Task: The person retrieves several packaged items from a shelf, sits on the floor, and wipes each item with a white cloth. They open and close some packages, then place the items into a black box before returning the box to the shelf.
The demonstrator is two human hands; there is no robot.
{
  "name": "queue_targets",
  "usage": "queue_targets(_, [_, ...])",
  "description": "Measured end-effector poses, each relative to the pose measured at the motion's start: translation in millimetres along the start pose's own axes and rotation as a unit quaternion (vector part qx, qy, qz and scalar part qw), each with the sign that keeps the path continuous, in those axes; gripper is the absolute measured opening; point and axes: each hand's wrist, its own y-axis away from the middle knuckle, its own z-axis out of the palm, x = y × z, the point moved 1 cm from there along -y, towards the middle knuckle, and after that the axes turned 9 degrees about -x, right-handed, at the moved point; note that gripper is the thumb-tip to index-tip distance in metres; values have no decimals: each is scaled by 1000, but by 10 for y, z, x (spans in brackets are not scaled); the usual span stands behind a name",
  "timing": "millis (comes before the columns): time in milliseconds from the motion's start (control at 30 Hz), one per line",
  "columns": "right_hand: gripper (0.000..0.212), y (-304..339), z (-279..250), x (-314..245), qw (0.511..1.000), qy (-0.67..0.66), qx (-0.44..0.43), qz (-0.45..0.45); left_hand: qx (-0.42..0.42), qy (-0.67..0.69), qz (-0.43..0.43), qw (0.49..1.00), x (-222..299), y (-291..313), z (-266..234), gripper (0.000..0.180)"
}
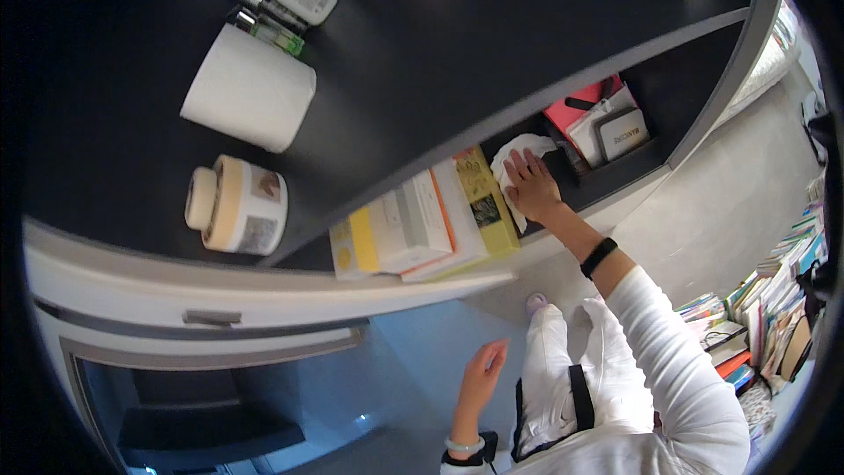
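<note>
Right now the right hand [530, 183] lies flat, fingers spread, on a white cloth [514, 154] on the lower dark shelf [677, 97], just beside a stack of books [422, 224]; the left hand [482, 376] hangs loosely open, holding nothing, below the shelf edge

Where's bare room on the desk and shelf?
Free: the dark desktop right of the paper roll. Crowded: the lower shelf, where boxes sit left of the right hand and its white cloth, bags to the right.
</note>
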Motion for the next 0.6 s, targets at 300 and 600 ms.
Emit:
queue_targets(300, [41,1478,-82,504,984,-153,87,-42,-46,130,40,990,342,-557,794,36])
queue_targets(600, [53,2240,-713,694,324,-928,-162,-90,-15,398,59,915,1028,-1479,976,28])
